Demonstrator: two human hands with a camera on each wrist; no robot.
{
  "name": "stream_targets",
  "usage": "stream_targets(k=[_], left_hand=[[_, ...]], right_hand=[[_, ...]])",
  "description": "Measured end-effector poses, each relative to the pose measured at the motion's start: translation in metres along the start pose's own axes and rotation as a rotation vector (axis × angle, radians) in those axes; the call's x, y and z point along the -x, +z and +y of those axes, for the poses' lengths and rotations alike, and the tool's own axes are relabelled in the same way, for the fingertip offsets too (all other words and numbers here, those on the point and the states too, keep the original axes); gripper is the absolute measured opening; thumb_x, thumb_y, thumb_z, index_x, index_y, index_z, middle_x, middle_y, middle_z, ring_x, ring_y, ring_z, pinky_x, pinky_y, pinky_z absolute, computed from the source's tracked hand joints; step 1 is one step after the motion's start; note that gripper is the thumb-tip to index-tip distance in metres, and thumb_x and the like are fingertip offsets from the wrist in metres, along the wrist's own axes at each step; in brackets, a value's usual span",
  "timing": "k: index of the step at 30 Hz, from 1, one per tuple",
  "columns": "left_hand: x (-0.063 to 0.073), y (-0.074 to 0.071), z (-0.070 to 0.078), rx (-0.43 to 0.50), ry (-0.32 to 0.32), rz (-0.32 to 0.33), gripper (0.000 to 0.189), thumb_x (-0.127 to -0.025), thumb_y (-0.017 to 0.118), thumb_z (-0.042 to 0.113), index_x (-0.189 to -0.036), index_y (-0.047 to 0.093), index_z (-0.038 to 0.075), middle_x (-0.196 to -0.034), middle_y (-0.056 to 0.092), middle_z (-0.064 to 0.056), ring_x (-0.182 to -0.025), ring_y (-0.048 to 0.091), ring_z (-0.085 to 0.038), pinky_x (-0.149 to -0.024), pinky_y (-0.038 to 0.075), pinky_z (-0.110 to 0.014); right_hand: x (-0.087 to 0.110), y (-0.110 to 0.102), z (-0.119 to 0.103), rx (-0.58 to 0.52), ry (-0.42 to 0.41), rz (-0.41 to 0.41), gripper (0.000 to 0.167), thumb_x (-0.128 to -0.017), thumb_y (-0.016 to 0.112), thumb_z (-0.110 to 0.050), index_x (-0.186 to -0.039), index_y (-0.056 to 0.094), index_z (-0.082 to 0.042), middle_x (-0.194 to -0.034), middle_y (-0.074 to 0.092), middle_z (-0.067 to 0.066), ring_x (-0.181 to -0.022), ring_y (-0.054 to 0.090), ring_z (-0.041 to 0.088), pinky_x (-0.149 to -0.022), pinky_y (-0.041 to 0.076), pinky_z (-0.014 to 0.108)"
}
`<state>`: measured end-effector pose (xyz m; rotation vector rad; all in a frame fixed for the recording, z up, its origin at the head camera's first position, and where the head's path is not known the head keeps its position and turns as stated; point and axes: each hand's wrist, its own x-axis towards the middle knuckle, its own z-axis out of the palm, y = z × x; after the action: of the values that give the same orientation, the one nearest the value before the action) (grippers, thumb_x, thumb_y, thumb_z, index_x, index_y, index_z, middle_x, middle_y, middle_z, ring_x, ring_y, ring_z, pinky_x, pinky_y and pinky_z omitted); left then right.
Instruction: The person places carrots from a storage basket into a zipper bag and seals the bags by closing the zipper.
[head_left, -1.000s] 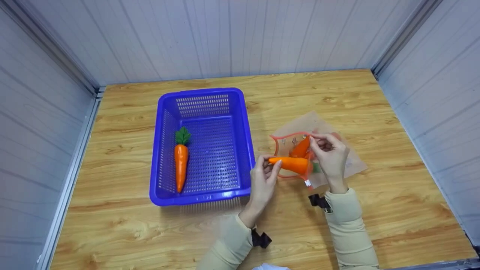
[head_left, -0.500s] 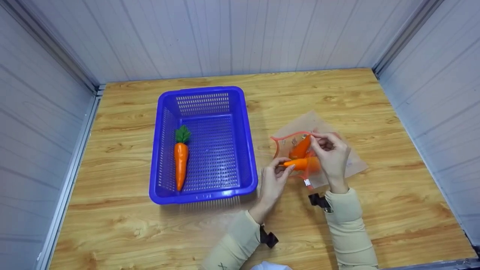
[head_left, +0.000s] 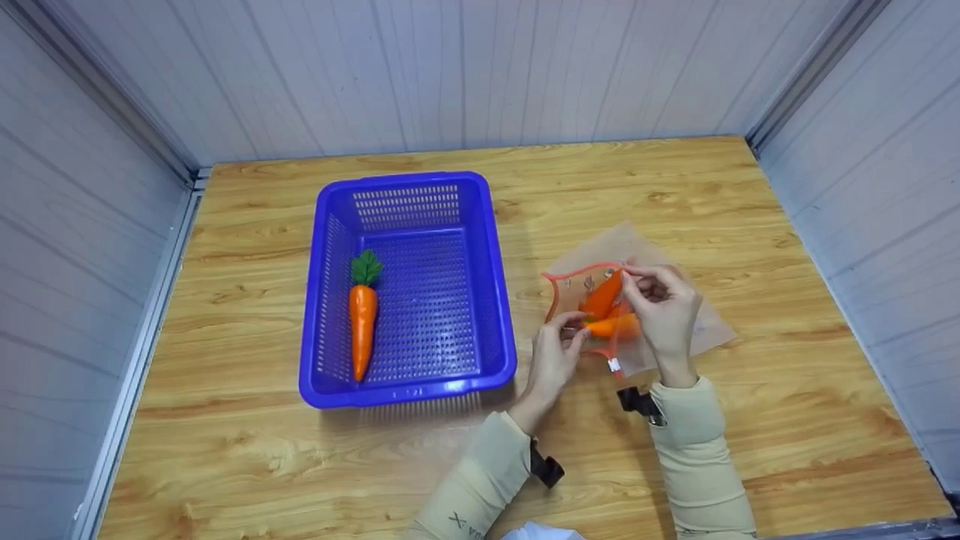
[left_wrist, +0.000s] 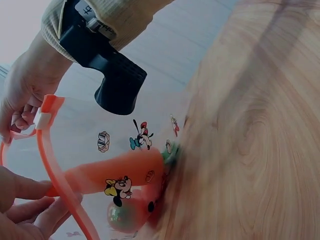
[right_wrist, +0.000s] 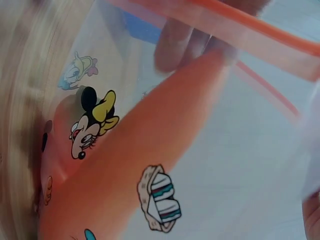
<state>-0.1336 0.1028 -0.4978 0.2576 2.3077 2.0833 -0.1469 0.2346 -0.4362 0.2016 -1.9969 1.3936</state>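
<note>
My left hand [head_left: 556, 354] pinches the narrow tip of an orange carrot [head_left: 613, 327], whose thick end lies inside a clear zip bag [head_left: 709, 330] with an orange-red rim. The bag's rim is held by my right hand [head_left: 666, 311] between thumb and fingers, so its mouth stands apart. In the left wrist view, the carrot [left_wrist: 120, 170] shows through the printed plastic, green leaves towards the bag's bottom. A round red-and-green item [left_wrist: 125, 215] lies beside it, its kind unclear. Another orange, pointed thing [head_left: 602, 298] shows at the bag's mouth. Left fingertips [right_wrist: 175, 47] appear behind the plastic in the right wrist view.
A blue plastic basket [head_left: 409, 391] stands left of the bag on the wooden table [head_left: 247, 465]. Inside it, along the left side, lies a carrot with green leaves [head_left: 362, 330]. A white slider [head_left: 615, 365] sits at the bag rim's near end. Pale panels [head_left: 465, 75] enclose the table.
My left hand has moved right, pushing the carrot deeper into the zip bag until mostly its tip end shows outside. My right hand has stayed nearly still on the rim.
</note>
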Motion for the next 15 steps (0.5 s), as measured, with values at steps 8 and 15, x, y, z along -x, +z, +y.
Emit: stream_targets(k=[8,15], left_hand=[[-0.001,0.0,-0.002,-0.058,0.028,-0.058,0.022,-0.083,0.056,-0.005,-0.104,0.06,-0.006,-0.097,0.062,-0.018,-0.082,0.062,-0.016,-0.068,0.048,-0.016],[0.007,-0.007,0.011,-0.139,0.123,-0.104,0.023,-0.083,0.059,0.0,-0.105,0.059,-0.005,-0.098,0.061,-0.016,-0.08,0.062,-0.014,-0.067,0.047,-0.013]], right_hand=[[0.001,0.0,0.002,0.005,0.017,0.0,0.008,-0.075,0.065,0.006,-0.082,0.068,0.004,-0.066,0.06,0.013,-0.049,0.053,0.009,-0.044,0.043,0.015],[0.002,-0.001,0.01,0.011,0.007,0.01,0.008,-0.076,0.066,0.0,-0.082,0.069,0.001,-0.067,0.06,0.009,-0.049,0.052,0.009,-0.044,0.043,0.016]])
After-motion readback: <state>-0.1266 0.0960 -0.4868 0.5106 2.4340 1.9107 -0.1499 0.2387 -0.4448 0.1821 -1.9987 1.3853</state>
